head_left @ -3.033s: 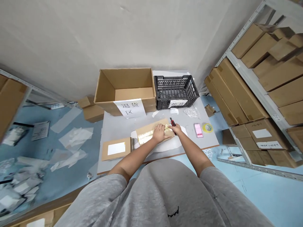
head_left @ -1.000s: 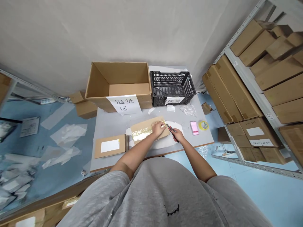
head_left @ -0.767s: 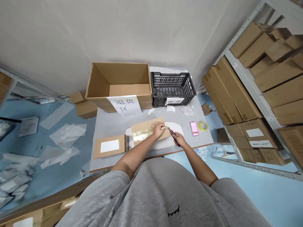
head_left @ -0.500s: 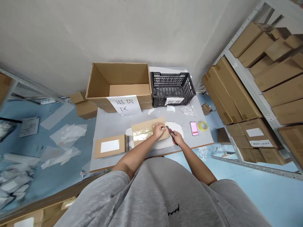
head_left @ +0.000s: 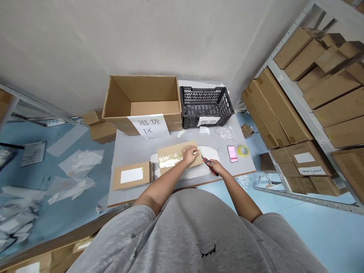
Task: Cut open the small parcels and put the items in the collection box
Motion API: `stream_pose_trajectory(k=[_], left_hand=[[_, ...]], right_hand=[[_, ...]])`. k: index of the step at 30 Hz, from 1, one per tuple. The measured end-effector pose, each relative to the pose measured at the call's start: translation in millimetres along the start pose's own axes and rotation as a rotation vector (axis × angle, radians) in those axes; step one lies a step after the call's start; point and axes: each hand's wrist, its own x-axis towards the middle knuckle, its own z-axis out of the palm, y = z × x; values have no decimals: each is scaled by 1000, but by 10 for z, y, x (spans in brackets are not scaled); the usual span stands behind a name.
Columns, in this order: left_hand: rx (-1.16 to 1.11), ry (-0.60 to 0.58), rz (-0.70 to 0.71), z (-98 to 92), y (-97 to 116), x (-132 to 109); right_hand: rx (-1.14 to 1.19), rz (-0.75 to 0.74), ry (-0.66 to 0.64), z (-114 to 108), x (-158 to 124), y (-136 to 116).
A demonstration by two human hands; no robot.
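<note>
A flat cardboard box point(head_left: 166, 152) with shiny clear tape point(head_left: 174, 156) along its top lies tilted at the middle of the table. My left hand point(head_left: 190, 155) is on the box's right end, its fingers bent and closed at the taped edge. What lies between those fingertips is too small to make out. Just to the right, my right hand point(head_left: 216, 167) is closed around a black box cutter point(head_left: 209, 163), whose front end points at that edge of the box. White sheeting point(head_left: 209, 151) lies under the box.
Left of the box lies another closed carton point(head_left: 118, 178) with a white label. Behind stand a large open carton point(head_left: 170, 123) and a black plastic crate point(head_left: 189, 122). On the right are a phone point(head_left: 232, 154), a tape roll point(head_left: 243, 151) and loaded shelves point(head_left: 295, 96).
My right hand has drawn the box cutter slightly right and down, away from the left fingertips. My left hand stays at the box's right end.
</note>
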Motion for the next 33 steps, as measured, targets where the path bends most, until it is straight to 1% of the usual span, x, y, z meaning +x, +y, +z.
stream_pose_trajectory(k=[2, 3, 6, 9, 12, 14, 16, 19, 23, 25, 27, 31, 33], left_hand=[[-12, 4, 1, -22, 0, -3], [-10, 3, 8, -32, 1, -9], [25, 3, 36, -41, 8, -47], [94, 22, 61, -7, 27, -102], [166, 12, 80, 32, 55, -166], [226, -14, 104, 25, 53, -224], [301, -38, 115, -33, 7, -306], [404, -52, 81, -224, -161, -481], [445, -45, 52, -538, -458, -756], [449, -35, 46, -621, -555, -884], [444, -24, 62, -620, -598, -1004], [389, 3, 134, -497, -610, -1226], [388, 11, 136, -495, -654, -1315]], right_hand=[[10, 23, -15, -104, -63, 11], [33, 18, 5, -140, -71, -1], [122, -54, 137, -138, 49, -135], [107, -119, 238, 9, 374, -395], [-22, -143, 282, 183, 762, -652], [-135, -143, 310, 266, 970, -743], [-213, -143, 323, 309, 1115, -752], [-231, -145, 320, 315, 1231, -667], [-188, -144, 315, 300, 1259, -562], [-200, -160, 339, 298, 1248, -548], [-238, -186, 378, 293, 1236, -545], [-320, -185, 466, 284, 1246, -504], [-359, -189, 497, 289, 1267, -471]])
